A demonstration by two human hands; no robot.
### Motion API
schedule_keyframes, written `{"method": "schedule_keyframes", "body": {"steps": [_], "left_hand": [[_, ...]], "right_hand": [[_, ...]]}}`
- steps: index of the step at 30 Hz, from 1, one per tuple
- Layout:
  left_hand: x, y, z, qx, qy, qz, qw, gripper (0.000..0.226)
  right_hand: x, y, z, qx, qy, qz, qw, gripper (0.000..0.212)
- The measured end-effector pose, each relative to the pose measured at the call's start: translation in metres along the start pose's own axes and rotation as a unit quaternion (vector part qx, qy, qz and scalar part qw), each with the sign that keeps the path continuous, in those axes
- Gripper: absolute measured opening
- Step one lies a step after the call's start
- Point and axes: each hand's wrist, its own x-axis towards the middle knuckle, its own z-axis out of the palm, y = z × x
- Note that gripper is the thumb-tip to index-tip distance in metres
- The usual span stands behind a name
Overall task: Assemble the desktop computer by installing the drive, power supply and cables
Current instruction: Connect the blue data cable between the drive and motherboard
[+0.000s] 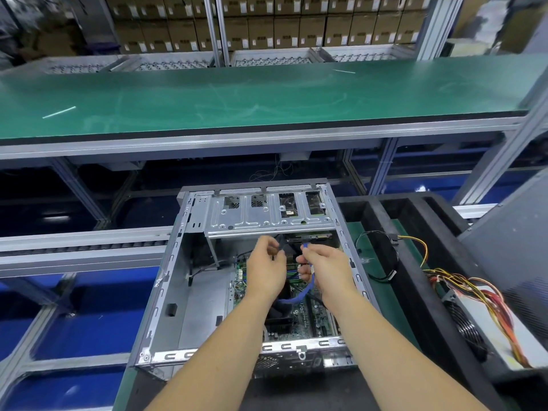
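Blue cable: mid-frame, inside open computer case, running lengthwise up from the board; right hand pinched its upper plug; left hand just beside, gripping a black lead.

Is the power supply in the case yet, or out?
Out. The power supply lies right of the open case, its coloured wires loose beside it.

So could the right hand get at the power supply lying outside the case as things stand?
Probably not right away: the right hand pinches the blue cable inside the case. The power supply lies uncovered to its right, so once it lets go the path looks free.
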Motion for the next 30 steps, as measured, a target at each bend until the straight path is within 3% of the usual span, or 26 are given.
{"method": "schedule_keyframes", "body": {"steps": [7, 12, 16, 20, 25, 30], "left_hand": [[-0.017, 0.018, -0.002, -0.104, -0.188, 0.02, 0.976, 0.036], [-0.014, 0.02, -0.007, -0.165, -0.145, -0.005, 0.976, 0.033], [-0.007, 0.018, -0.013, -0.264, -0.075, -0.055, 0.96, 0.023], [-0.007, 0.018, -0.017, -0.297, -0.109, -0.061, 0.947, 0.021], [-0.007, 0.012, -0.008, -0.243, -0.132, -0.058, 0.959, 0.015], [-0.003, 0.003, -0.01, -0.226, -0.1, -0.064, 0.967, 0.029]], "right_hand": [[-0.001, -0.001, 0.001, -0.022, -0.034, -0.06, 0.997, 0.01], [-0.006, -0.006, 0.003, 0.038, -0.139, -0.083, 0.986, 0.02], [-0.007, -0.007, 0.005, -0.021, -0.092, -0.118, 0.989, 0.025], [-0.007, -0.005, 0.005, -0.092, -0.057, -0.134, 0.985, 0.016], [0.002, 0.002, 0.006, -0.13, 0.003, -0.07, 0.989, 0.009], [0.003, 0.002, 0.003, -0.045, 0.0, 0.018, 0.999, 0.019]]}}
